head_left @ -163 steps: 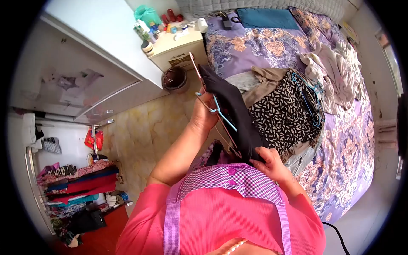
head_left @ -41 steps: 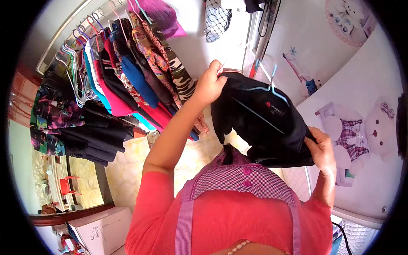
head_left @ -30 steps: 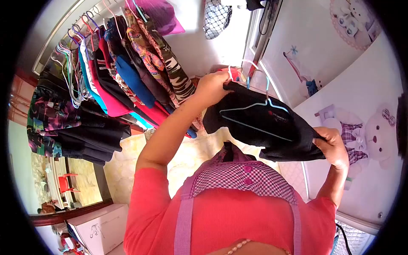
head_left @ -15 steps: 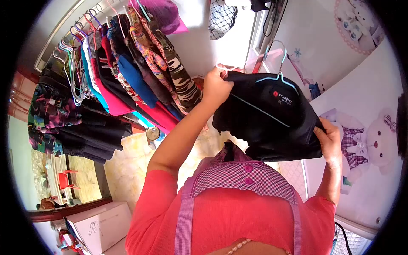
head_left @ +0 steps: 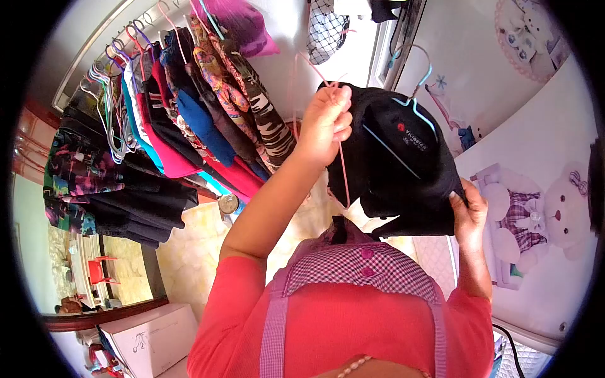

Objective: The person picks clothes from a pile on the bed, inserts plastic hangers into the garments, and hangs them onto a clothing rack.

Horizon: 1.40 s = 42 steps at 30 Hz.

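Note:
My left hand (head_left: 326, 124) is closed round a thin pink clothes hanger (head_left: 345, 179), whose lower part hangs beside the black garment. The black garment (head_left: 409, 195) has a collar label with a red logo and white lettering. A light blue hanger (head_left: 423, 116) sits inside its neck, hook upward. With thumb and fingers, my right hand (head_left: 470, 213) pinches the garment's right edge. The garment hangs in front of my chest, its lower part loose.
To the left, a rail (head_left: 101, 47) carries several clothes, among them a camouflage garment (head_left: 268, 120), plus bare hangers (head_left: 113, 120). A white box (head_left: 151, 337) stands at lower left. On the right is a white cabinet (head_left: 504, 126) with teddy bear pictures.
The pink hanger now shows beside the garment, held in my left hand. My right hand and the garment's right edge have shifted left and slightly down.

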### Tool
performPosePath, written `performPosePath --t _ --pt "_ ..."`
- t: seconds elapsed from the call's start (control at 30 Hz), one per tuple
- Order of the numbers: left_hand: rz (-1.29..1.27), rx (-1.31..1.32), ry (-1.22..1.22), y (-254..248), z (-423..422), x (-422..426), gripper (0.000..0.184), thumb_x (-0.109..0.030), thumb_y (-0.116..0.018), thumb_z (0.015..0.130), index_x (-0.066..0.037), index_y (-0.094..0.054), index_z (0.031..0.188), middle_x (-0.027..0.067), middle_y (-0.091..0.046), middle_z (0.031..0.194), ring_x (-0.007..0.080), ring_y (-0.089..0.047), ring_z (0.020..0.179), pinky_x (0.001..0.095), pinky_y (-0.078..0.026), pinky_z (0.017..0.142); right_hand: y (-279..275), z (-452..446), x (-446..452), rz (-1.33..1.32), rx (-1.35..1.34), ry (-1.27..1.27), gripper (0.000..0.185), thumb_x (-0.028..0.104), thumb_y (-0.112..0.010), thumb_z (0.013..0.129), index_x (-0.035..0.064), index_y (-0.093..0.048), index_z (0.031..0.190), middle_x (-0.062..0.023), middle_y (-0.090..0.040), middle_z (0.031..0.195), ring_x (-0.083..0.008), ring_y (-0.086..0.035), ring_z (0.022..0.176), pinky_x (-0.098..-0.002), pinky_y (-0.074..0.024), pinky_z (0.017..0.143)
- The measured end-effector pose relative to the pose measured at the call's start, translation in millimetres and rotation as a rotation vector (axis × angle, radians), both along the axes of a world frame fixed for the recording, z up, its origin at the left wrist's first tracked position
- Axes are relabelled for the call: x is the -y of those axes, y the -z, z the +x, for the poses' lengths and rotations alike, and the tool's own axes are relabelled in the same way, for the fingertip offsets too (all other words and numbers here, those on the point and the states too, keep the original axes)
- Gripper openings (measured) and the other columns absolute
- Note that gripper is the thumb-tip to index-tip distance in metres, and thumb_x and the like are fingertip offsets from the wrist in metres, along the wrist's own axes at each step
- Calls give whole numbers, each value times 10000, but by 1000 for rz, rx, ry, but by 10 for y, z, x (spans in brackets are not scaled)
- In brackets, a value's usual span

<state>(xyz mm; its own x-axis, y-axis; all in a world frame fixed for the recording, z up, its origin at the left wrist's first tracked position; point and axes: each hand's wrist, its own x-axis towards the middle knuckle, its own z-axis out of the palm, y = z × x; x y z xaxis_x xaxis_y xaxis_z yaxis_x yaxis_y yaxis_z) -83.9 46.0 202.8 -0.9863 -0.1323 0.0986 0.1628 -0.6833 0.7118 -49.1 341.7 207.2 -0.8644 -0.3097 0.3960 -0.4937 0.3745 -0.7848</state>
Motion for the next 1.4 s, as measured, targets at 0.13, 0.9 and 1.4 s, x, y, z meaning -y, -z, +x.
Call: performPosePath --t 0.13,0.9,1.4 --pt "-209 164 -164 -8 -54 60 293 -322 -610 830 -125 -393 829 -30 -401 628 23 -291 399 178 -209 341 84 26 76 -157 64 -64 173 -17 -552 818 -30 -592 986 -69 -630 849 -104 -560 765 -225 -437 730" --pt "199 350 63 106 -309 11 111 -153 -496 839 -56 -529 799 27 -531 638 95 -447 456 189 -240 319 226 -38 397 247 202 -525 351 -6 -562 740 -12 -473 1080 -105 -492 881 -195 -522 800 -269 -422 687" --pt "17 229 -181 160 293 26 252 -347 -443 904 -142 -400 764 -46 -246 524 67 -207 397 219 -144 353 231 -656 245 -559 648 -502 533 6 -554 454 -43 -560 984 -97 -626 919 -200 -591 847 -299 -435 831"
